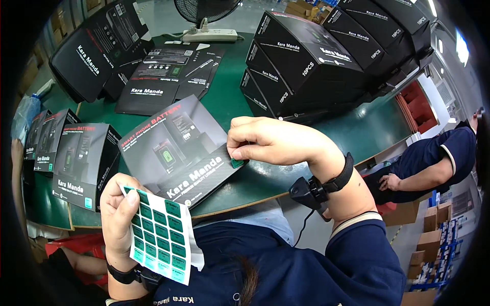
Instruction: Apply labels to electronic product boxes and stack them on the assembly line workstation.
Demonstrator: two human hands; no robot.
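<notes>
My left hand (116, 210) pinches the upper left corner of a white sheet of green stickers (162, 235), thumb on the front. The sheet hangs in front of my body, and several rows of small rounded stickers are on it. My right hand (261, 140) is closed, with thumb and fingertips pinching one small green sticker (237, 163). The sticker is at the lower right corner of a black and grey battery box (176, 148); whether it touches the box I cannot tell. That box lies tilted on the green table (232, 196), between my hands.
Small upright boxes (79, 166) stand at the left; the front one has a green sticker. Flattened black cartons (163, 76) lie behind. Large black cartons (306, 66) are stacked at the right. A power strip (212, 35) and a fan (206, 9) are at the back. A person (434, 158) is at the right.
</notes>
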